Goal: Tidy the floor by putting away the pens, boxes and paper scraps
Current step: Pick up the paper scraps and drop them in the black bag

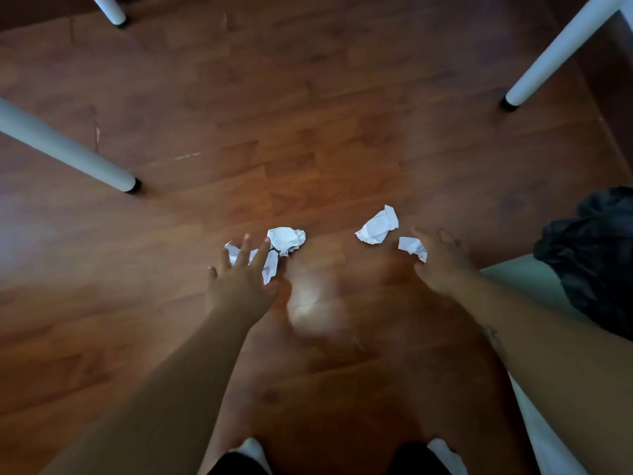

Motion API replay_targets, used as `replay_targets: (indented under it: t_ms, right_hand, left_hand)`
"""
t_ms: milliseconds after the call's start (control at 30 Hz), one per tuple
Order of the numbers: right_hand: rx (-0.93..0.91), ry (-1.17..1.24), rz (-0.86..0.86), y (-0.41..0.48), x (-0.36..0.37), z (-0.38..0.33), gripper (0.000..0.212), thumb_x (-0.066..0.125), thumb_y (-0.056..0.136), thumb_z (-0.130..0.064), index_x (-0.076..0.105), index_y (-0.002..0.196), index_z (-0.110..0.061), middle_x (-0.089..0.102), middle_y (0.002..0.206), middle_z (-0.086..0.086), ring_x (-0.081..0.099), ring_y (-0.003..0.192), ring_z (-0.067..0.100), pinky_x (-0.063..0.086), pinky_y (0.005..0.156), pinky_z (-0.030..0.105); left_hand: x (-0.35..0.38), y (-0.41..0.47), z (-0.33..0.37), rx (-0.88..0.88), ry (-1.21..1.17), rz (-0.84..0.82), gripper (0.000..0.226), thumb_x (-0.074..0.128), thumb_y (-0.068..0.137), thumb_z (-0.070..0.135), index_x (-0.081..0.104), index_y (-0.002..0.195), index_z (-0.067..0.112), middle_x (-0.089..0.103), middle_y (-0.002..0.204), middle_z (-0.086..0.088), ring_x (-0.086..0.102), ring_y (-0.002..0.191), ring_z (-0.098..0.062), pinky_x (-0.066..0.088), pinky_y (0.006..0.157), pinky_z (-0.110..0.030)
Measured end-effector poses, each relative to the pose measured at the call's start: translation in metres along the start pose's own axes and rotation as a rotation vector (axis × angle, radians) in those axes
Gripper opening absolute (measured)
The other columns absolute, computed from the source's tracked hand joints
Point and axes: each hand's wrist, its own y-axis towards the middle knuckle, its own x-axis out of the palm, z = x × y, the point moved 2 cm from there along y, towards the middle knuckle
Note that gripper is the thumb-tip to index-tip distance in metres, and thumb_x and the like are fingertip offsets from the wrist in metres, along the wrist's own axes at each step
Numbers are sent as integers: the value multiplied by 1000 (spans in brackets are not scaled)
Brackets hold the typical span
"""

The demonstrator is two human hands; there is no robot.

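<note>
Both hands reach down to a wood floor (pixel 342 138) strewn with paper scraps. The left hand (pixel 239 286) hovers palm-down with fingers (pixel 245 250) spread wide over a flat scrap (pixel 270 267), holding nothing; a crumpled ball (pixel 287 241) lies just beyond its fingertips. The right hand (pixel 442 265) has its fingers partly curled around a small scrap (pixel 412 247); contact looks likely, but whether a firm grip is made cannot be told. A larger scrap (pixel 376 226) lies just beyond it, apart from the hand.

Three white legs (pixel 72 154) (pixel 561 51) (pixel 111 8) stand well apart from the scraps, leaving open floor between them. A dark cloth (pixel 596 255) on a white surface (pixel 513 275) borders the right forearm. The floor between the two hands is open.
</note>
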Motion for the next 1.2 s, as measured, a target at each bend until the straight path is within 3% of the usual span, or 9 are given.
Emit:
replay_targets:
  t_ms: [233,333,467,700,833,933,1033,1100,1200]
  right_hand:
    - [-11,0,49,23,32,1,61,58,91,-16,37,146,-32,34,147,9,37,130,34,36,104,37]
    - [-18,-54,121,16,41,5,45,56,92,-13,46,135,-23,44,135,11,42,122,33,42,92,39]
    - [8,1,190,8,38,-2,37,58,89,-11,49,125,-11,52,127,14,48,113,36,40,90,41]
    - [-374,36,135,43,14,-46,68,61,85,-12,38,148,-22,39,142,6,45,124,27,46,95,41]
    - [-303,114,22,71,21,-52,64,75,82,-21,49,140,-29,37,122,5,51,106,21,44,82,26]
    - [-310,32,16,65,36,-41,58,83,72,-17,58,124,-22,33,131,9,51,110,26,44,93,28]
    - [-376,142,41,41,49,-31,31,71,77,-4,53,98,-17,35,124,15,56,88,17,40,80,19]
    - [-367,175,-37,32,59,-24,39,66,80,2,47,108,-17,35,112,11,50,78,9,36,62,14]
    - [-299,33,-37,19,70,-16,35,66,86,-7,51,117,-15,31,106,1,42,85,12,32,64,20]
  left_hand:
    - [39,22,1,6,-22,48,73,65,83,40,33,148,39,32,158,4,35,137,-39,44,98,-50]
    - [53,23,1,46,-46,146,62,78,73,26,57,131,28,61,126,-4,54,112,-45,53,74,-47]
    - [61,18,-3,106,40,206,34,85,66,11,70,96,17,65,91,-7,60,82,-41,52,56,-40]
    - [38,8,-9,250,123,474,14,63,79,27,61,84,14,66,87,-8,56,77,-37,41,63,-40]
    - [15,37,-5,279,94,601,20,61,85,35,61,80,15,62,77,-4,55,80,-36,38,73,-43]
    - [13,62,6,306,97,555,28,53,89,39,62,83,14,64,82,-5,60,86,-37,44,75,-45]
    - [21,82,14,283,80,381,36,60,86,49,61,92,13,65,100,-5,59,102,-42,47,84,-56]
    - [30,90,21,258,73,204,52,67,78,59,59,105,16,62,115,0,54,110,-41,46,85,-59]
    - [39,91,32,221,85,124,60,68,75,60,53,117,20,57,119,5,53,109,-32,47,77,-46]
